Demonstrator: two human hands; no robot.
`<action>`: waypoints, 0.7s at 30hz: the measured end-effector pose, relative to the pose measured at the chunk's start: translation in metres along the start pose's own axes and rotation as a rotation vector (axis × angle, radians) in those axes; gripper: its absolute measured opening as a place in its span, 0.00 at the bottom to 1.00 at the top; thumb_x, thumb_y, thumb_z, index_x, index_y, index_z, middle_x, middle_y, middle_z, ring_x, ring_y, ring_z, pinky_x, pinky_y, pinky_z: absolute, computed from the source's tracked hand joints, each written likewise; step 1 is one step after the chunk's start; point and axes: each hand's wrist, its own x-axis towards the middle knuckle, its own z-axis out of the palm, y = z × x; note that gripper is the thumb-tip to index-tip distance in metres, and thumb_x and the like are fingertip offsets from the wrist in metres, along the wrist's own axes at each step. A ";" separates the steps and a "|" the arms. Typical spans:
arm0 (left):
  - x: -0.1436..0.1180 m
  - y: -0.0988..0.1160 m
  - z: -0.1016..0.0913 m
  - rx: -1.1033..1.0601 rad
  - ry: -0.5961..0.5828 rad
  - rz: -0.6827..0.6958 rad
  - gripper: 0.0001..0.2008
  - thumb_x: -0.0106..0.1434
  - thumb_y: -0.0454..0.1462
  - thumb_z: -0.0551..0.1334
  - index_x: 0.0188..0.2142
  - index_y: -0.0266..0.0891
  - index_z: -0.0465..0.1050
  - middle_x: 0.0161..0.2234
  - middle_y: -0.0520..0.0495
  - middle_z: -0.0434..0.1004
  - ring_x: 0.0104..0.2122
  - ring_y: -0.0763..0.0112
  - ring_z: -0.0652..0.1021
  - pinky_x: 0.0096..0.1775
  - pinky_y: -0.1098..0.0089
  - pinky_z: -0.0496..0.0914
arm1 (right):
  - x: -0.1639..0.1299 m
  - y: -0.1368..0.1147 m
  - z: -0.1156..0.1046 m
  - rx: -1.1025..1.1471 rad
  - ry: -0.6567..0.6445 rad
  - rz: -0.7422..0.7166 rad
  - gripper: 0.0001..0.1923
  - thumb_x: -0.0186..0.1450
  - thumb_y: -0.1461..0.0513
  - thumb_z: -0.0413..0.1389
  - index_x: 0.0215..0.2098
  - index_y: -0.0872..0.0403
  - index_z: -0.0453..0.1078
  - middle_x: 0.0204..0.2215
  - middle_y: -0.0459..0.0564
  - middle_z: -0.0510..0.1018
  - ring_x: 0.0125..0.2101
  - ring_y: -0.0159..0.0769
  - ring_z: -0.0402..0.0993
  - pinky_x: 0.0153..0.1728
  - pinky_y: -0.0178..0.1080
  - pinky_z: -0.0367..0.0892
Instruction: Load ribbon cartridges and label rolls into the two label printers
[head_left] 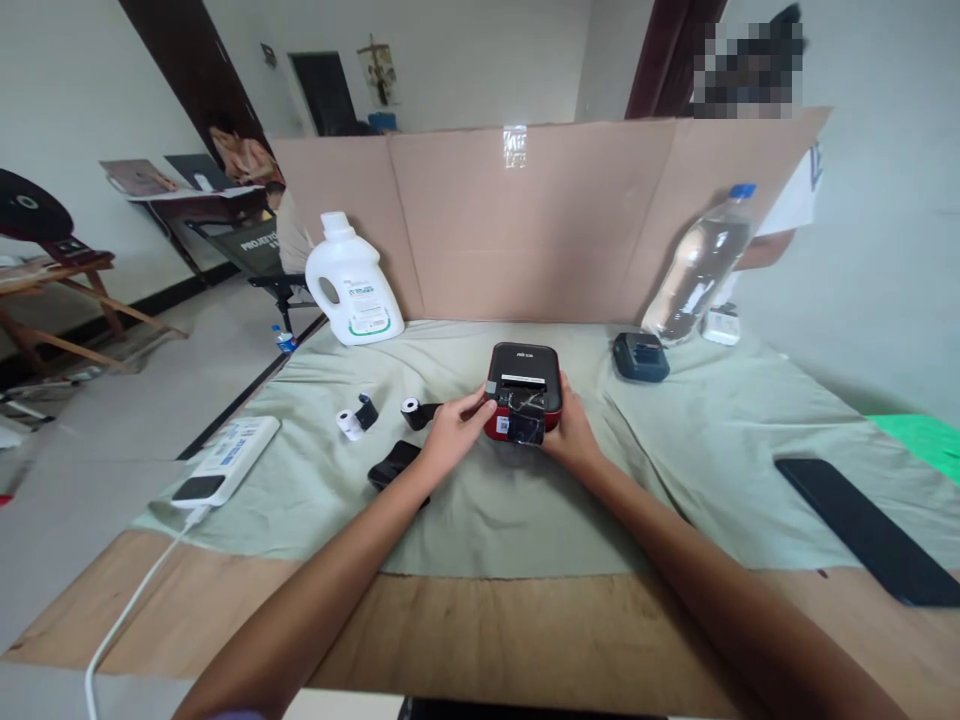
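Observation:
Both hands hold a small black-and-red portable printer just above the cloth in the middle of the table. My left hand has its thumb and fingers at the printer's left side, near the front corner. On the right side, my right hand wraps round the edge, its fingers partly hidden. Dark tape covers part of the printer's front. Left of it lie a small paper roll with a black strip and a second dark roll with a white end. A black object sits partly behind my left forearm.
A cardboard screen stands along the back, with a white jug and a water bottle leaning there. A dark device lies back right, a phone right, a power strip left. Other people are beyond.

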 end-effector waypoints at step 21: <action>-0.038 -0.009 -0.111 0.549 -0.013 -0.496 0.24 0.54 0.55 0.64 0.42 0.41 0.81 0.38 0.42 0.84 0.40 0.53 0.81 0.37 0.65 0.71 | -0.010 0.001 0.005 -0.060 0.005 0.082 0.56 0.53 0.53 0.66 0.72 0.51 0.43 0.61 0.60 0.69 0.52 0.58 0.68 0.53 0.59 0.67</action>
